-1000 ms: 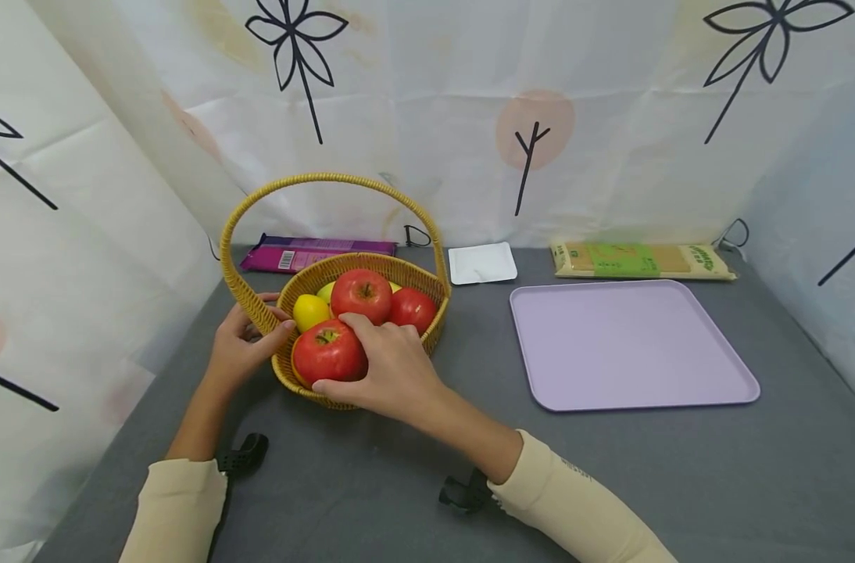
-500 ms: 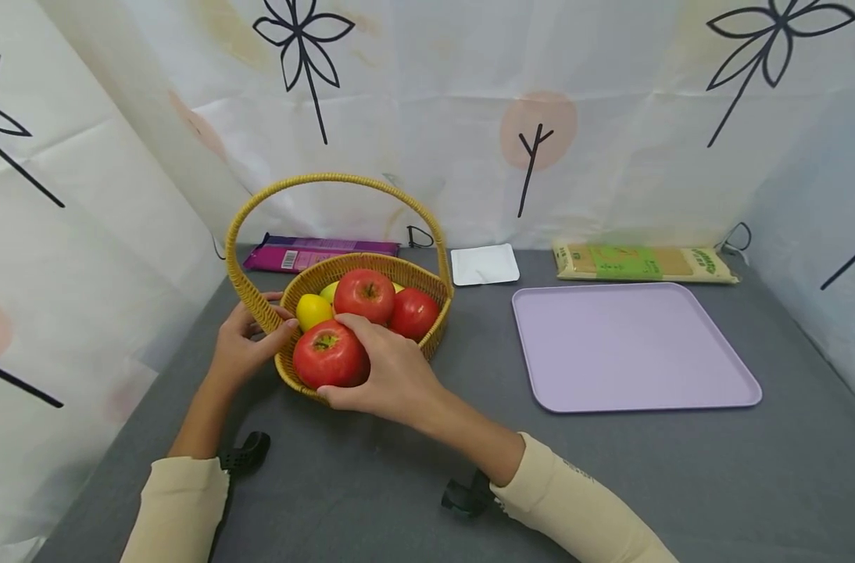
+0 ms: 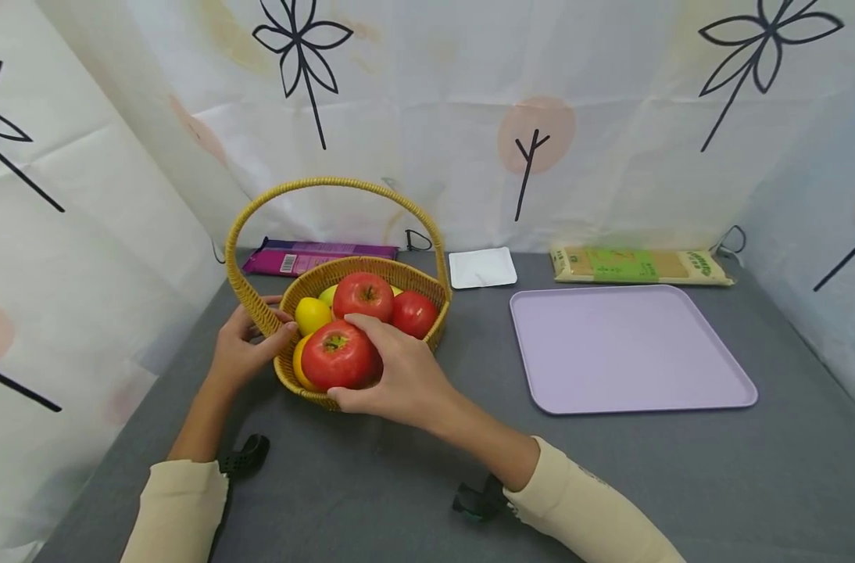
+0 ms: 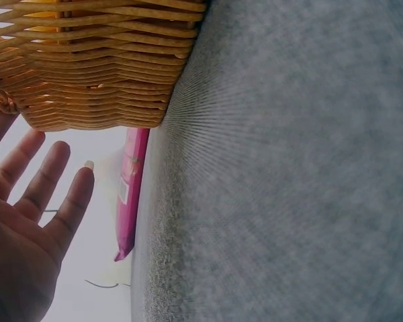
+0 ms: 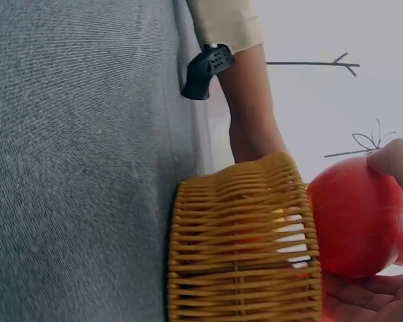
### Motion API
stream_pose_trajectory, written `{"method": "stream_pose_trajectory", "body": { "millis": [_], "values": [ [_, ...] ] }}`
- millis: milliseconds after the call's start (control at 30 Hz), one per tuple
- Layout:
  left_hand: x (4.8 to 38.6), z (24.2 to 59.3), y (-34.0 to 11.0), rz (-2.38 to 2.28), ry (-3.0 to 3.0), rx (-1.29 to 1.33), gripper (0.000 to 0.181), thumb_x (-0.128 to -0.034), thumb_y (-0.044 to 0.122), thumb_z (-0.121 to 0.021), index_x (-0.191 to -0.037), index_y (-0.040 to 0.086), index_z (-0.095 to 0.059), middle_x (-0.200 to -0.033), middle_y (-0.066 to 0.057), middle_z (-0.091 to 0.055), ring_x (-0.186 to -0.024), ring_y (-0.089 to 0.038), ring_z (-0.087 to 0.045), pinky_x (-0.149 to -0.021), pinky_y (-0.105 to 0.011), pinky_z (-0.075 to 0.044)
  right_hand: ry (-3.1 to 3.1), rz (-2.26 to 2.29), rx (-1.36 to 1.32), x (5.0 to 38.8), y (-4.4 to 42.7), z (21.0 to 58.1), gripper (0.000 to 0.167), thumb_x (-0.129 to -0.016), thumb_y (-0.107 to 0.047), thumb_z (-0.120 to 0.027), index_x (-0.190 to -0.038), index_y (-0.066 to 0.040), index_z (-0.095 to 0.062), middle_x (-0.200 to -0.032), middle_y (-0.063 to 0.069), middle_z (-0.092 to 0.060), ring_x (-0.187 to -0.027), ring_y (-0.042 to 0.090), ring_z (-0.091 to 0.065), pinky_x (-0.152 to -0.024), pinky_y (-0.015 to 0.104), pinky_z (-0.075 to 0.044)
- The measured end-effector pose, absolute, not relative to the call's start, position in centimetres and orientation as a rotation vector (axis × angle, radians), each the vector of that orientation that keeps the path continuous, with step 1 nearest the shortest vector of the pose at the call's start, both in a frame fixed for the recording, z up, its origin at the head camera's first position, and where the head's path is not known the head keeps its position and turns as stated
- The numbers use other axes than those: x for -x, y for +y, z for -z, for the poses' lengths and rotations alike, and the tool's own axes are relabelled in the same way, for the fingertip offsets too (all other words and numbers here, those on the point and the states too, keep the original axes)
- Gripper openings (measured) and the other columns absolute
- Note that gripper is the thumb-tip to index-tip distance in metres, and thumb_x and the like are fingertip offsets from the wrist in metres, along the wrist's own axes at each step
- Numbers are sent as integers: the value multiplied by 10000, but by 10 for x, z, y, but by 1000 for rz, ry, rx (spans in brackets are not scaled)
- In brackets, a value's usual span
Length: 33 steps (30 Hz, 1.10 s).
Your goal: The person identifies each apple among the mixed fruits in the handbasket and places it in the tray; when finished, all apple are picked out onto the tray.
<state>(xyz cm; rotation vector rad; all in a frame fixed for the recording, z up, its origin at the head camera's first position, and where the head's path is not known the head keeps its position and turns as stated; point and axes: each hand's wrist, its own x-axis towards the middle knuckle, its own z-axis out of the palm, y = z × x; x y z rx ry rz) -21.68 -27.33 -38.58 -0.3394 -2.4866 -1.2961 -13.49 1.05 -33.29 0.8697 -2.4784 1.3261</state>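
In the head view my right hand [image 3: 406, 379] grips a large red apple [image 3: 339, 356] at the near side of a yellow wicker basket [image 3: 438, 332]. The right wrist view has this apple [image 5: 356, 218] above the basket rim, thumb on one side and fingers on the other. My left hand [image 3: 245, 348] holds the basket at the base of its handle [image 3: 248, 301], between thumb and forefinger; its other fingers are spread in the left wrist view. Inside lie two more red apples [image 3: 363, 295], a yellow lemon [image 3: 312, 315], an orange-yellow fruit [image 3: 301, 366] and partly hidden yellow-green fruit.
A pale purple tray [image 3: 631, 348] lies to the right on the grey tabletop. Along the back wall are a purple packet [image 3: 308, 256], a small white packet [image 3: 482, 267] and a yellow-green noodle packet [image 3: 638, 266].
My right hand has shifted the apple slightly to the right, uncovering more of the orange-yellow fruit beneath it. The left hand and basket have stayed nearly in place.
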Motion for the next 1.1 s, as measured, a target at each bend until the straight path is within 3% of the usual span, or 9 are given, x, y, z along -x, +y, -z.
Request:
{"method": "stream_pose_trajectory", "body": {
  "millis": [367,800,1100],
  "values": [
    [214,387,-277,1327,-2495,324,324,-920,297,-721,-1115,41,-689,-1315,-29,-565,-1148,-106,-493,-865,-232,-441,-2462,-1396,-811,131,28,328,782,-743,-335,-844,-1429,-192,-497,-1293,-42,-596,-1128,88,-552,-830,293,-542],
    [212,384,-275,1332,-2505,319,329,-923,299,-716,-1128,42,-686,-1323,-57,-567,-1151,-108,-487,-868,-253,-437,-2401,-1412,-785,131,46,329,765,-742,-318,-850,-1416,-196,-510,-1281,-42,-597,-1064,81,-572,-807,275,-545],
    [214,384,-275,1344,-2515,312,331,-926,308,-717,-1140,57,-686,-1319,-26,-560,-1154,-100,-476,-869,-255,-431,-2375,-1456,-726,135,61,333,748,-758,-280,-858,-1413,-174,-513,-1297,-61,-596,-1103,89,-573,-846,317,-546]
  ]
}}
